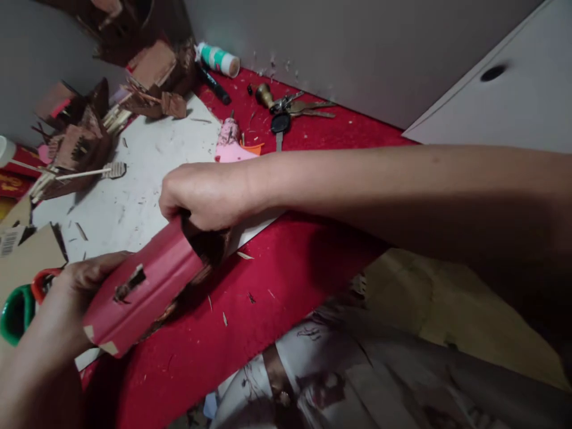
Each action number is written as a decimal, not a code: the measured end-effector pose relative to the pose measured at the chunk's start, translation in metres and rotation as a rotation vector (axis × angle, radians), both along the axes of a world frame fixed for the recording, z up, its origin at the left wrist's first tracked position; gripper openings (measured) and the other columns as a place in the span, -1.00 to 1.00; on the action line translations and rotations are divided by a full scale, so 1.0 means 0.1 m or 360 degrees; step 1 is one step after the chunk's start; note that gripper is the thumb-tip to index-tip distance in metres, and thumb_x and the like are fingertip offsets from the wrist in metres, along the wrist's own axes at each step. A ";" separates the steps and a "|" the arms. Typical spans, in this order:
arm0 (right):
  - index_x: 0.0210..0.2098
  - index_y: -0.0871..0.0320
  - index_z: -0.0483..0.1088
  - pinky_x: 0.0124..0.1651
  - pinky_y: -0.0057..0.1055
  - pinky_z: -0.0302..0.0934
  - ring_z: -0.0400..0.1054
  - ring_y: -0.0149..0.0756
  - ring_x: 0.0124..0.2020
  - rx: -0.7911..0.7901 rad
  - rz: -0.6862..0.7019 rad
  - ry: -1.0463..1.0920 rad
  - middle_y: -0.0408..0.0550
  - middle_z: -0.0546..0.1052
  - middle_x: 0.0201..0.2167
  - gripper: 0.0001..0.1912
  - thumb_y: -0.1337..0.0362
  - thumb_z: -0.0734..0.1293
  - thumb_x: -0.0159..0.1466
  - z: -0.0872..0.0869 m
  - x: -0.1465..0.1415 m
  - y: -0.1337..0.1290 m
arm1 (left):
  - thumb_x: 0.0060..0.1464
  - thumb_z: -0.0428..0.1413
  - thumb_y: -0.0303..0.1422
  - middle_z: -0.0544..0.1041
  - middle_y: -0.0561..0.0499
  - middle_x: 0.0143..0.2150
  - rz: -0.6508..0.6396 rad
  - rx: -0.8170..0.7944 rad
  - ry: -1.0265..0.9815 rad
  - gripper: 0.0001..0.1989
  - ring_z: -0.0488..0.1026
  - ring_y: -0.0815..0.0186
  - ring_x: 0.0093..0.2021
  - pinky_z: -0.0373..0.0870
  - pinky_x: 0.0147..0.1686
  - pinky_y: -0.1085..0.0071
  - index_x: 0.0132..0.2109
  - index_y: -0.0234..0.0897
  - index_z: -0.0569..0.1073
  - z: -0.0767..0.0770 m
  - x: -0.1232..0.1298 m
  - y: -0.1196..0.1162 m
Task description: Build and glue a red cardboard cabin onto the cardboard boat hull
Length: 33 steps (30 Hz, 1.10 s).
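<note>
A hollow red cardboard piece (154,277) with a small cut slot lies tilted between my hands, its open end facing right and showing a dark brown inside. My left hand (87,283) wraps round its far side and lower left end, gripping it. At the open end is my right hand (205,193), curled with knuckles up and touching the upper edge. Its fingertips are hidden behind the hand and the cardboard, so what they pinch cannot be made out. A pink glue gun (232,143) lies just beyond my right wrist, partly covered by it.
A white board (129,146) with scraps lies on the red tabletop (268,280). Brown cardboard models (75,143) stand at the back left. Keys (280,123), a black marker (214,83) and a white-green bottle (218,59) lie near the wall. Green scissor handles (16,313) are at left.
</note>
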State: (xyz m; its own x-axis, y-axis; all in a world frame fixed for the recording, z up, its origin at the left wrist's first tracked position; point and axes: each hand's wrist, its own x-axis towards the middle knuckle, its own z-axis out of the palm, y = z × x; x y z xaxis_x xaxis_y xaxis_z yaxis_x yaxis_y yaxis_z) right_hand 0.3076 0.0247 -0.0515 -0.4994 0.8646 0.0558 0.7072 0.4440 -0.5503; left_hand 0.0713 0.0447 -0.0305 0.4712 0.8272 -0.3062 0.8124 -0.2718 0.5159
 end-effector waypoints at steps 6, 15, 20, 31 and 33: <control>-0.32 0.25 0.48 -0.29 -0.43 0.10 0.29 -0.31 -0.32 0.0368 0.0321 0.0054 -0.06 0.49 -0.36 -0.81 0.57 0.30 0.13 0.00 0.03 -0.05 | 0.05 0.09 -0.36 0.60 -0.01 -0.31 -0.0510 0.0846 0.0033 -0.83 0.53 0.31 -0.33 0.42 -0.35 0.48 -0.24 -0.24 0.56 0.12 -0.15 -0.22; -0.41 0.23 0.44 -0.34 -0.38 0.10 0.24 -0.30 -0.38 0.1297 0.0467 -0.0132 -0.04 0.44 -0.42 -0.68 0.49 0.13 0.36 0.04 -0.04 -0.21 | 0.08 -0.03 -0.61 0.57 -0.07 -0.23 -0.0778 0.1487 0.0046 -0.67 0.51 0.29 -0.24 0.45 -0.24 0.44 -0.04 -0.31 0.42 0.04 -0.36 -0.38; -0.45 0.19 0.44 -0.37 -0.38 0.14 0.25 -0.33 -0.41 0.1476 0.0408 -0.0076 -0.08 0.44 -0.48 -0.65 0.44 0.13 0.39 0.00 -0.09 -0.24 | 0.15 -0.07 -0.60 0.58 -0.17 -0.12 -0.0892 0.1708 0.0130 -0.63 0.48 0.19 -0.05 0.39 -0.02 0.31 0.09 -0.43 0.37 -0.03 -0.53 -0.49; -0.30 0.22 0.47 -0.37 -0.39 0.16 0.31 -0.34 -0.41 0.1632 0.0381 0.0020 -0.08 0.50 -0.44 -0.83 0.41 0.24 0.34 0.01 -0.08 -0.23 | 0.17 -0.10 -0.62 0.60 -0.24 -0.16 -0.0883 0.1963 0.0039 -0.67 0.48 0.16 -0.14 0.40 -0.13 0.30 0.04 -0.53 0.40 -0.09 -0.46 -0.44; -0.29 0.19 0.46 -0.37 -0.40 0.17 0.32 -0.35 -0.41 0.1653 0.0399 0.0044 -0.08 0.52 -0.40 -0.86 0.41 0.26 0.33 0.00 -0.09 -0.22 | 0.12 -0.10 -0.67 0.59 -0.23 -0.16 -0.0840 0.1933 0.0012 -0.63 0.48 0.18 -0.13 0.41 -0.12 0.32 0.05 -0.51 0.40 -0.12 -0.45 -0.43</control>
